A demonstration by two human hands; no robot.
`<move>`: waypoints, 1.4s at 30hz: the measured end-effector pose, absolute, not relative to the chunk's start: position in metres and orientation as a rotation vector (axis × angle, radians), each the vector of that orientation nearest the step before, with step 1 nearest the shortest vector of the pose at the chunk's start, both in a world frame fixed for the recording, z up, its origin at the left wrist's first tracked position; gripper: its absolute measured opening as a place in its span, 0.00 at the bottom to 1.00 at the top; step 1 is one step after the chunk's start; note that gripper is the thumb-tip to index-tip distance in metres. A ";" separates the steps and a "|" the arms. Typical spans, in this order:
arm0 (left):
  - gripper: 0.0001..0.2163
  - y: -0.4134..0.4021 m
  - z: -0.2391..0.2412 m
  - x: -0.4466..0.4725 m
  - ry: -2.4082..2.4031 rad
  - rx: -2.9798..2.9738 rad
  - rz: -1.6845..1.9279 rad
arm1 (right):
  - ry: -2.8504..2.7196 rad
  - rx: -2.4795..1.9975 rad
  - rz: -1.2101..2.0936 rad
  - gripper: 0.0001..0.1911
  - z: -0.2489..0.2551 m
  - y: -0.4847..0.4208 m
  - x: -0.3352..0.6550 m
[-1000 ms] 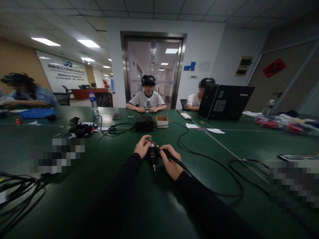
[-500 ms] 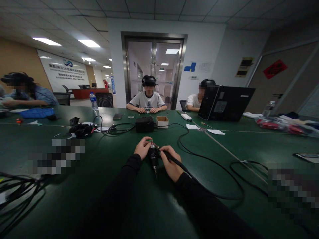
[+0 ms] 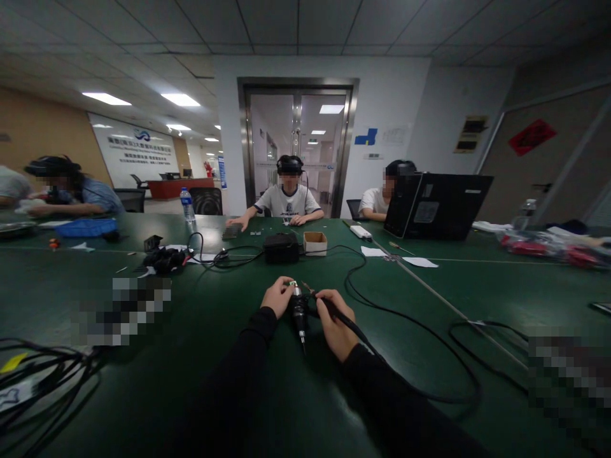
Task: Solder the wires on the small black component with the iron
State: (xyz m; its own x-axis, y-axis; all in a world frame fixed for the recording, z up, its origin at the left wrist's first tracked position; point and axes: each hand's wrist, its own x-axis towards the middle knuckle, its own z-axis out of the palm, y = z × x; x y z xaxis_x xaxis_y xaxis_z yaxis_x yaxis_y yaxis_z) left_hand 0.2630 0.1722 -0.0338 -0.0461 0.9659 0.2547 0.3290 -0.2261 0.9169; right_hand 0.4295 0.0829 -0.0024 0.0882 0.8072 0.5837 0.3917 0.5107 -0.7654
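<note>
My left hand (image 3: 277, 297) is closed, its thumb and forefinger pinching a small pale green and white part (image 3: 293, 284), too small to name. Right below that part, a black tool with a silver collar and a pointed metal tip (image 3: 300, 312) lies on the table, the tip toward me. In my right hand (image 3: 338, 323) a black-handled soldering iron (image 3: 321, 296) is gripped like a pen, its cable running back over the wrist. The iron's thin tip points at the small part, with a slight gap between them.
Beyond my hands stand a black box (image 3: 281, 248) and an open cardboard box (image 3: 315, 243). Black cables (image 3: 405, 312) loop across the green table (image 3: 191, 381). A large black computer case (image 3: 439, 207) stands at right. A co-worker's hand (image 3: 238, 222) rests on a grey block opposite.
The iron's tip has drawn back a little from the small part, leaving it more visible. The co-worker opposite has stretched an arm out to the grey block. My view has tilted up slightly.
</note>
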 end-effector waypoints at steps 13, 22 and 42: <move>0.25 0.155 -0.020 0.261 1.491 1.488 1.125 | -1.489 -1.085 0.439 0.08 -0.007 0.084 0.435; 0.42 0.121 0.001 0.284 1.702 1.953 0.778 | -1.432 -1.169 0.367 0.09 -0.005 0.079 0.439; 0.36 0.104 0.014 0.066 2.368 1.891 0.249 | -1.412 -1.112 0.423 0.10 -0.010 0.078 0.440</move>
State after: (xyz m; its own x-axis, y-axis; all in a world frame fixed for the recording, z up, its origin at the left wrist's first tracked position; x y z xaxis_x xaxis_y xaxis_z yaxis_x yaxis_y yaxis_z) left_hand 0.0661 0.1035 0.0136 -0.2232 0.9745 0.0232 0.9580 0.2149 0.1898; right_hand 0.4405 0.0780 -0.0097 0.1892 0.8062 0.5606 0.3658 0.4719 -0.8022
